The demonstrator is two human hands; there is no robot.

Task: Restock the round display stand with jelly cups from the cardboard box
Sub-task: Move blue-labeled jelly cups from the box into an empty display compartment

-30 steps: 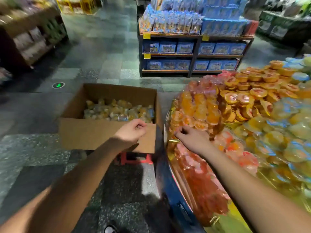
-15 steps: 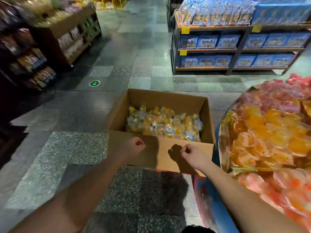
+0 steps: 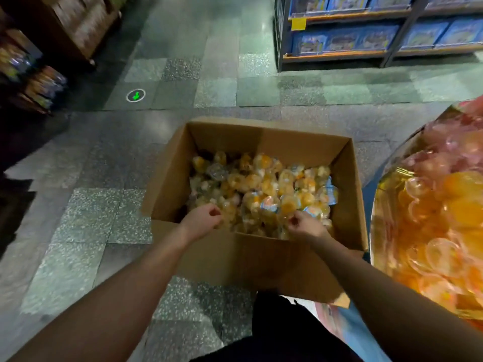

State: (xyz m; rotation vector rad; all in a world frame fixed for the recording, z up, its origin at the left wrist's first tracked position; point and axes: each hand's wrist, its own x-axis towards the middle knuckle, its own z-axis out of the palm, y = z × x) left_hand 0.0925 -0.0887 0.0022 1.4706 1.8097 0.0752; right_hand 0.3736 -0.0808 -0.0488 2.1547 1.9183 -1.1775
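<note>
The box (image 3: 251, 257) now fills mid-frame, seen from more directly above than half a second ago; the stand (image 3: 428, 231) has slid to the right edge. Both hands have passed its near wall and hang over the cups (image 3: 261, 189) inside. Left hand (image 3: 200, 222) and right hand (image 3: 307, 226) have their fingers curled; whether they pinch a cup, I cannot tell.

Both forearms are bare to the edge of the view, with no sleeves, watch or rings showing on the left hand (image 3: 201, 221) or the right hand (image 3: 308, 226). Low in the view, a dark, black-looking garment (image 3: 282, 333) covers the person's body or legs.
</note>
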